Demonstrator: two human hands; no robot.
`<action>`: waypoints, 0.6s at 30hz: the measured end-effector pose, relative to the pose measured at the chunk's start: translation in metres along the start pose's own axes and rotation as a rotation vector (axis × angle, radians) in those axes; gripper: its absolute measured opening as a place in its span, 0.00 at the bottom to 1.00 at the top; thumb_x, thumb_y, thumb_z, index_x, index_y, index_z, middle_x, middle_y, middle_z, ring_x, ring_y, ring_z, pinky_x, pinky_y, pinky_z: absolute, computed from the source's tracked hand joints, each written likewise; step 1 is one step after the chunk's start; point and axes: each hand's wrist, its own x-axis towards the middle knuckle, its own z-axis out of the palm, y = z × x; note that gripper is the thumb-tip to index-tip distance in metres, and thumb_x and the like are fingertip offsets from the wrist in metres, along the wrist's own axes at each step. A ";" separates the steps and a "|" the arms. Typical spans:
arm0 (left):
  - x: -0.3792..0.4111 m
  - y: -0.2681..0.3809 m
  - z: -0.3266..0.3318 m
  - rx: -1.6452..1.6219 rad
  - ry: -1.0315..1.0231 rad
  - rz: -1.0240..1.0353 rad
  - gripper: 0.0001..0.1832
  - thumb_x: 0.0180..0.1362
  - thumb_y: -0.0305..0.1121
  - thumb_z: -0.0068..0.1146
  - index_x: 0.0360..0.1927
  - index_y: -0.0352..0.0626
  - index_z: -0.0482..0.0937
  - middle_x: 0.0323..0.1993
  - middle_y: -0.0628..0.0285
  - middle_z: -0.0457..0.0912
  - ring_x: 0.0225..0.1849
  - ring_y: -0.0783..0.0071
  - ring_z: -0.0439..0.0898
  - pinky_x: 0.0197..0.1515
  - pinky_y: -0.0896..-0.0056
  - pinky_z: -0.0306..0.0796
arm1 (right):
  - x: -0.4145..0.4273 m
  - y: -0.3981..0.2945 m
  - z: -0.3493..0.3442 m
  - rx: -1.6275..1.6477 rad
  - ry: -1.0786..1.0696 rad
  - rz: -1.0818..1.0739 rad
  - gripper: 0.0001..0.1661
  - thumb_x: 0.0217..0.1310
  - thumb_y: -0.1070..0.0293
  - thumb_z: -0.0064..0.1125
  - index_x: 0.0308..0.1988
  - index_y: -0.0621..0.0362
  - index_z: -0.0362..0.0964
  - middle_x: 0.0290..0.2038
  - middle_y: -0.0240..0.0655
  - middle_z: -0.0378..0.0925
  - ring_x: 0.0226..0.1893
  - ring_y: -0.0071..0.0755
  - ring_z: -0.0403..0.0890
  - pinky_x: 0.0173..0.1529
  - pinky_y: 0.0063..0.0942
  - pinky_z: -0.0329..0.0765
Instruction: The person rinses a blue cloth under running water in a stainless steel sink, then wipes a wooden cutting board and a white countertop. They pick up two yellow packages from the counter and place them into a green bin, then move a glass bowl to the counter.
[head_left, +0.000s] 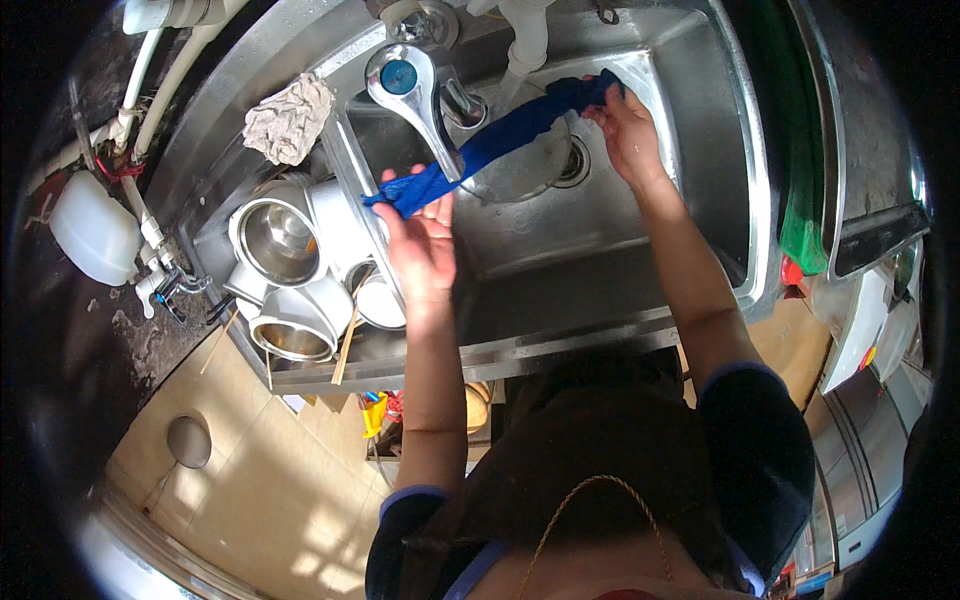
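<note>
A blue cloth (502, 142) stretches slantwise over the basin of a stainless steel sink (555, 247). Its lower left end lies across the fingers of my left hand (421, 247), with the thumb over it. My right hand (626, 135) pinches the bunched upper right end. Between my hands the cloth passes close to the chrome lever faucet (412, 105), whose handle tip overlaps it in view. Water seems to run from the spout beside a white pipe (523, 37). Under the cloth, a pool of water lies around the drain (576, 161).
Left of the basin, several white-and-steel pots (277, 240) are piled with wooden chopsticks (349, 330). A crumpled pale cloth (289, 118) rests behind them. Pipes and a small tap (180, 289) line the left wall. A green cloth (802, 210) hangs at the right.
</note>
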 end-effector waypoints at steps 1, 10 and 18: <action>-0.002 -0.008 0.006 -0.040 -0.036 -0.017 0.25 0.58 0.51 0.38 0.56 0.50 0.62 0.55 0.54 0.66 0.56 0.60 0.66 0.59 0.55 0.59 | -0.002 -0.004 0.004 0.045 -0.052 0.000 0.12 0.61 0.67 0.46 0.42 0.61 0.70 0.40 0.35 0.73 0.33 0.28 0.75 0.44 0.27 0.70; 0.012 -0.084 -0.033 0.245 0.333 -0.313 0.38 0.50 0.25 0.49 0.64 0.52 0.47 0.40 0.69 0.71 0.39 0.82 0.68 0.47 0.73 0.60 | 0.016 0.102 -0.010 -1.221 -0.276 0.072 0.33 0.54 0.63 0.50 0.59 0.54 0.52 0.60 0.51 0.51 0.61 0.48 0.54 0.63 0.37 0.52; 0.038 -0.077 -0.062 0.260 0.314 -0.379 0.21 0.55 0.35 0.50 0.52 0.43 0.66 0.43 0.63 0.71 0.40 0.71 0.71 0.47 0.67 0.64 | 0.040 0.130 0.010 -2.195 -0.662 -0.114 0.23 0.53 0.67 0.46 0.51 0.56 0.64 0.51 0.43 0.67 0.48 0.47 0.70 0.57 0.46 0.58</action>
